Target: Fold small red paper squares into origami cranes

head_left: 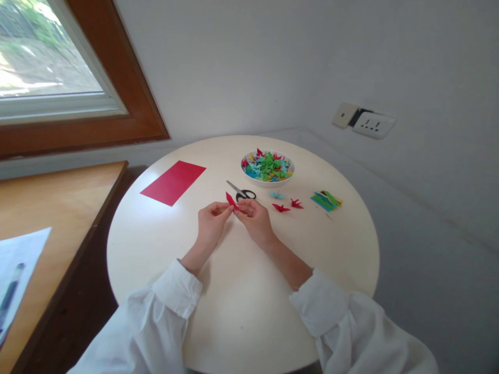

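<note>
Between my two hands is a small folded piece of red paper [231, 199], its pointed end sticking up and away from me. My left hand [213, 221] pinches it from the left, thumb and fingertips together. From the other side my right hand [254, 218] grips it too, its fingers partly covering the lower folds. Just beyond lie scissors [245, 195] with black handles, blades pointing to the back left. Right of my hands rest two red paper cranes [281, 208] and a light blue paper crane [277, 195].
A white bowl [268, 183] heaped with colourful paper cranes stands at the back of the round white table [241, 291]. Red sheet paper [173, 182] lies at left, a stack of coloured paper pieces [326, 200] at right. A wooden desk [70, 208] stands beside the table.
</note>
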Motion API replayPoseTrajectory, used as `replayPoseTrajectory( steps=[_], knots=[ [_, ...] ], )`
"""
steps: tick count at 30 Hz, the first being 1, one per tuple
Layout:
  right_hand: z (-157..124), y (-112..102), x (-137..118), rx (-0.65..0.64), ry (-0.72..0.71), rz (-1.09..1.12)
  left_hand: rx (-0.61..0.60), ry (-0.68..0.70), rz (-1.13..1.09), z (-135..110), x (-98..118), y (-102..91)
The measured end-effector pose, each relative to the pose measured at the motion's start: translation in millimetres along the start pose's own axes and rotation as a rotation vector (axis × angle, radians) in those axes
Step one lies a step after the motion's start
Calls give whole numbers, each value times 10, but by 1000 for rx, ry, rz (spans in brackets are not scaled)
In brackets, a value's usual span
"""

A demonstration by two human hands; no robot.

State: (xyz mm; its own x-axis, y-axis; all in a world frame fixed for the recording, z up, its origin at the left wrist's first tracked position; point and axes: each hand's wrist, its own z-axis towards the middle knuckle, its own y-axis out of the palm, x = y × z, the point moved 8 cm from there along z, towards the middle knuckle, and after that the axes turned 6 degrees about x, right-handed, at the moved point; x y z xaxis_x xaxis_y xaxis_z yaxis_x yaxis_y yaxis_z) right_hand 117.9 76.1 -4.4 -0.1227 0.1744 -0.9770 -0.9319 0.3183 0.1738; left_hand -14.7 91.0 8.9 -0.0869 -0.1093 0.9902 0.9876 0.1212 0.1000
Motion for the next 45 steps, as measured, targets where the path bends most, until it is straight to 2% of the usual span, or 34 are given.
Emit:
replayPoseTrajectory(
  steps=[10,17,27,38,45],
  knots=[
    [0,10,17,-13,15,47,-4,-21,-30,-2,7,-4],
    [46,-59,-22,45,-33,-19,-56,-2,48,-26,58,35],
    [30,-46,-72,20,-49,-1,-113,5,14,-22,35,83],
    [-11,-27,-100,48,-88,-57,-72,-14,28,-16,-13,61],
    [-25,-23,-121,27,-106,-79,-137,35,59,-10,20,101]
  ],
)
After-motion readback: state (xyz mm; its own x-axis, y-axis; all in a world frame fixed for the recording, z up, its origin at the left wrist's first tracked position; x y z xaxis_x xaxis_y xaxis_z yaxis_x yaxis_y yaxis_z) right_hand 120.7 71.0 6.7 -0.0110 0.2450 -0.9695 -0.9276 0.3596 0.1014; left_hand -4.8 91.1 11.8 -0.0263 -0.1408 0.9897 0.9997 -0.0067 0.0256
